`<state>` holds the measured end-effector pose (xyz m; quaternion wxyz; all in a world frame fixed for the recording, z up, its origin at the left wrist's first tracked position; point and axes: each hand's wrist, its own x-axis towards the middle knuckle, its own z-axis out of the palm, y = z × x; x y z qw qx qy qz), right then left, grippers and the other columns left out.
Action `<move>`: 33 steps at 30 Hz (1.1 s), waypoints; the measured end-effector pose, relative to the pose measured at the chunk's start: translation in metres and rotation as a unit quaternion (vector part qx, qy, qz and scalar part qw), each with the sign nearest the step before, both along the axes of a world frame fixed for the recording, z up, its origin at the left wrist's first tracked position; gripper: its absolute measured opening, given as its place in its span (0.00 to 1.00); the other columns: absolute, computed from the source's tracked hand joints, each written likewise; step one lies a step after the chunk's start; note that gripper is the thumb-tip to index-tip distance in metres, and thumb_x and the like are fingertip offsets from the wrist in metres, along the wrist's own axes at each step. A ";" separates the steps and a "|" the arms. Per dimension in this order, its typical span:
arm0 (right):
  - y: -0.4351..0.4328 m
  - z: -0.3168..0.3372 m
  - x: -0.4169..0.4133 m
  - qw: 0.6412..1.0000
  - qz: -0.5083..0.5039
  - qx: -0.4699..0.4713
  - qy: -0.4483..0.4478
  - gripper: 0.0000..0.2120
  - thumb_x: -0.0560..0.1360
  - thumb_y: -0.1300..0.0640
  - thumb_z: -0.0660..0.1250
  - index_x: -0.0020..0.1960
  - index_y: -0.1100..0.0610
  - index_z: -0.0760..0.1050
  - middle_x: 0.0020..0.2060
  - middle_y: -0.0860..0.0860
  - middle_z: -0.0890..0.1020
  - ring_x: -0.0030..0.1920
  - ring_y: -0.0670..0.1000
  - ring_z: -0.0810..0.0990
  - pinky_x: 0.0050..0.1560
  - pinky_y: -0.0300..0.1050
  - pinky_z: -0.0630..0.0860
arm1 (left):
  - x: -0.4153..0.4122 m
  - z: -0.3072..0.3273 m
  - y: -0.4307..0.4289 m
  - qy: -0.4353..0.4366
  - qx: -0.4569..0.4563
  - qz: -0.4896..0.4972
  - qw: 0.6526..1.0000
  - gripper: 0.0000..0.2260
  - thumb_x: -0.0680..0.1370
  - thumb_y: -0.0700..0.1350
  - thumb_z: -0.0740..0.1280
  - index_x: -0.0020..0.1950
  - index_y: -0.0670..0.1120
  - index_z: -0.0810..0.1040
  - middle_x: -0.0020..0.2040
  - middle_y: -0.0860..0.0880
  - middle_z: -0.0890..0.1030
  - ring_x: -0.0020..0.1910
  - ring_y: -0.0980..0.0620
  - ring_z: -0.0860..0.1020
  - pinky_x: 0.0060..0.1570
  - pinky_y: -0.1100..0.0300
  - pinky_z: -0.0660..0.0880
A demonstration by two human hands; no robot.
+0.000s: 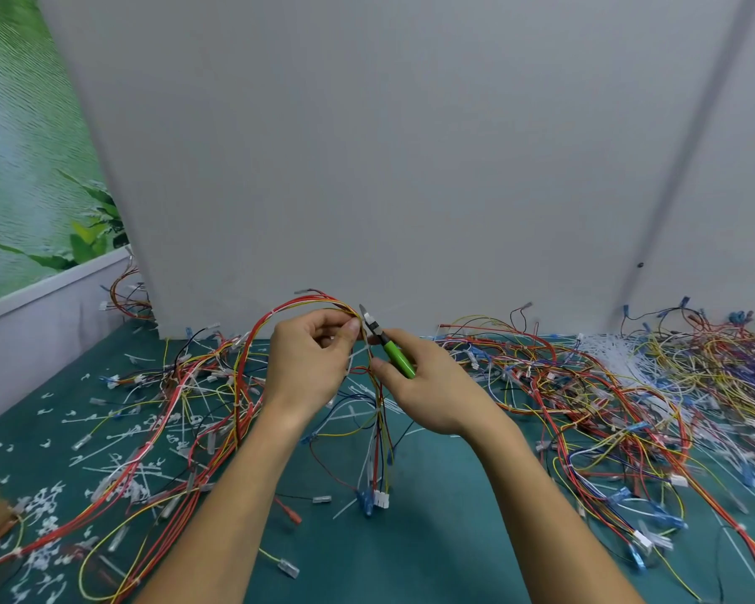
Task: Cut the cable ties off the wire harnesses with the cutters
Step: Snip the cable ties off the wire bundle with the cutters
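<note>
While the left hand (310,364) pinches a wire harness (378,499), the right hand (432,394) grips the cutters (397,357).
Smooth green handles, steel jaws pointing to eleven o'clock; thin red and yellow wires arch toward nine o'clock above the teal mat (432,538).

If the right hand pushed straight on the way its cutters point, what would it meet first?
Probably the wire harness pinched by the left hand, just ahead of the cutters in the right hand; depth is unclear.

hands (310,364) 2 | cutters (396,356) 1 | wire harnesses (585,388) many | cable ties (615,355) dozens
</note>
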<state>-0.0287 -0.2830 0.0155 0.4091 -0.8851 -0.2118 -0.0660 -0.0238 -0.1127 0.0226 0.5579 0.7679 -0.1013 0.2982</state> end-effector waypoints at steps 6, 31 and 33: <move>0.001 -0.002 0.000 1.000 -0.016 -0.008 -0.003 0.10 0.82 0.45 0.66 0.61 0.44 0.74 0.45 0.41 0.78 0.45 0.41 0.77 0.41 0.31 0.68 | -0.001 0.001 0.000 0.000 0.016 -0.003 1.000 0.12 0.78 0.41 0.73 0.40 0.57 0.81 0.34 0.67 0.82 0.36 0.66 0.80 0.36 0.75 0.72; 0.011 -0.002 -0.003 0.997 -0.032 0.075 0.000 0.08 0.82 0.50 0.66 0.60 0.44 0.79 0.41 0.47 0.82 0.37 0.43 0.78 0.37 0.29 0.71 | -0.001 0.009 0.008 0.032 -0.014 -0.018 0.999 0.11 0.78 0.40 0.73 0.39 0.55 0.83 0.37 0.58 0.85 0.36 0.63 0.82 0.37 0.73 0.75; 0.012 -0.002 -0.003 0.996 -0.028 0.086 0.002 0.07 0.82 0.51 0.67 0.59 0.45 0.79 0.39 0.45 0.81 0.34 0.39 0.77 0.35 0.27 0.70 | -0.002 0.010 0.008 0.033 -0.021 -0.021 0.999 0.12 0.78 0.39 0.73 0.40 0.55 0.83 0.37 0.59 0.85 0.36 0.63 0.82 0.38 0.73 0.75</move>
